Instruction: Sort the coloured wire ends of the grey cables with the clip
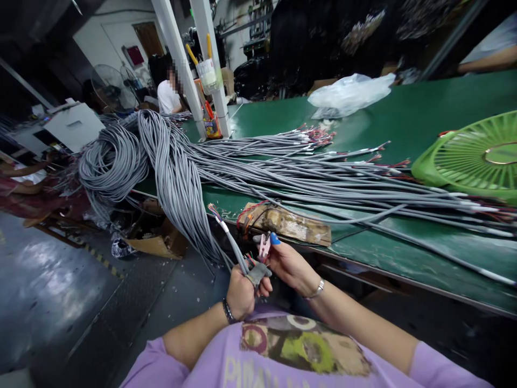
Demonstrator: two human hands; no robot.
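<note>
From where I stand, taking the person's hands as the centre of the dial and twelve as straight ahead, the left hand is wrapped around a round grey plastic-sheathed cable. Its white-banded end, with thin coloured wires spread at the tip, points toward eleven. A rumpled dark-grey covering sits at that hand's thumb, with short coloured wire ends showing just beside it. The right hand, a bit of blue on one digit, pinches a small pale-pink tool close by the left hand; I cannot tell how its tips stand.

Just beyond, at one o'clock, a worn brown wooden block rests along the near edge of the long green bench. Past it, a thick spread of grey cables stretches from ten round to two, one looping bundle hanging over the edge. A lime-green plastic fan lies at two, a crumpled translucent plastic bag at one. Another person in a white top is farther off toward eleven, and an open brown cardboard box sits at nine.
</note>
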